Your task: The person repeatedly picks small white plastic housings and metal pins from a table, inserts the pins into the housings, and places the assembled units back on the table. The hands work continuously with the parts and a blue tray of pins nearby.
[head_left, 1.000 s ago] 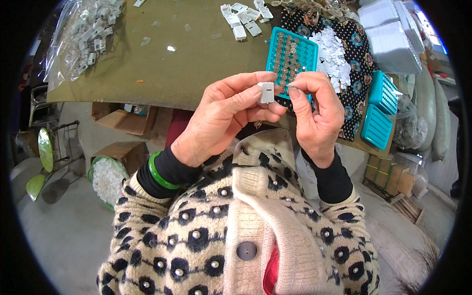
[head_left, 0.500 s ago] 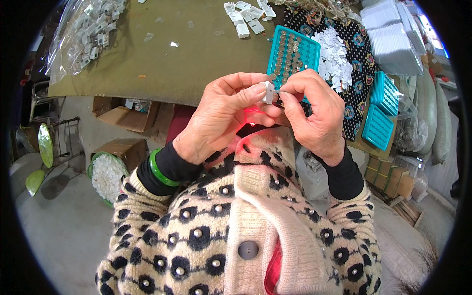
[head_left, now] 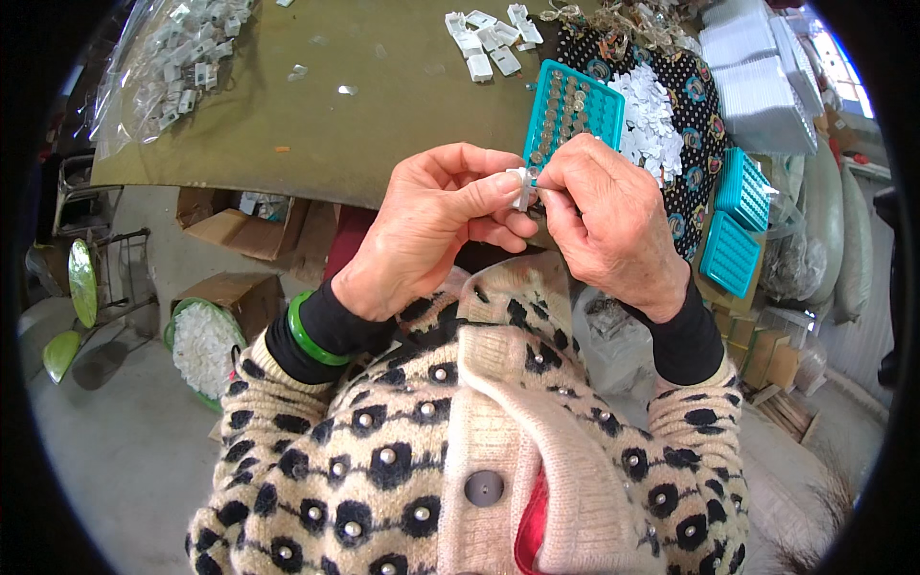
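Pinching small white plastic piece [head_left: 520, 184] between left hand [head_left: 436, 225] and right hand [head_left: 604, 220], both closed on it | held above table edge [head_left: 316, 187] | teal tray [head_left: 572, 110] just behind.

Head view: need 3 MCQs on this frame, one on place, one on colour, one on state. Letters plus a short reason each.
1. Where is the teal tray with the round pieces?
A. on the floor
B. on the table, just beyond the hands
C. in the cardboard box

2. What colour is the bangle on the left wrist?
A. green
B. red
C. white

3. How is the small white part held?
A. lying loose on the table
B. in the right hand alone
C. pinched between both hands

Answers:
1 B, the tray lies on the table just past the knuckles.
2 A, a green ring shows at the dark cuff.
3 C, the left hand and right hand meet on it at their fingertips.
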The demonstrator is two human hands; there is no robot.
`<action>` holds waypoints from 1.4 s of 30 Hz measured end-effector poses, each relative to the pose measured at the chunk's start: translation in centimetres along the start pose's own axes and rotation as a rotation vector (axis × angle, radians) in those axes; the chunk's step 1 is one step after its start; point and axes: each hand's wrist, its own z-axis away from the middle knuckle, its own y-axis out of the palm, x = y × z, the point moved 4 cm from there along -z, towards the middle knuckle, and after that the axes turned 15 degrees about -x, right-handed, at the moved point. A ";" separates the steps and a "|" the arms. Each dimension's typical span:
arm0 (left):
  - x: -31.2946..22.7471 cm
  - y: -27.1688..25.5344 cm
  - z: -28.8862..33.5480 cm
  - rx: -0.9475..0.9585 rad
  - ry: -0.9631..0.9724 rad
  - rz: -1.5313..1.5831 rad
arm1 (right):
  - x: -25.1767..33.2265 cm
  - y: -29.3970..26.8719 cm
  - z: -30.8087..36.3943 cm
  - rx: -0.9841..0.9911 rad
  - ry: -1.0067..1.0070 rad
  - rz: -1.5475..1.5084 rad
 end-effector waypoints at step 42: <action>-0.3 -0.8 0.0 -0.030 0.044 0.059 | -2.2 2.7 -0.1 -0.077 0.285 -0.343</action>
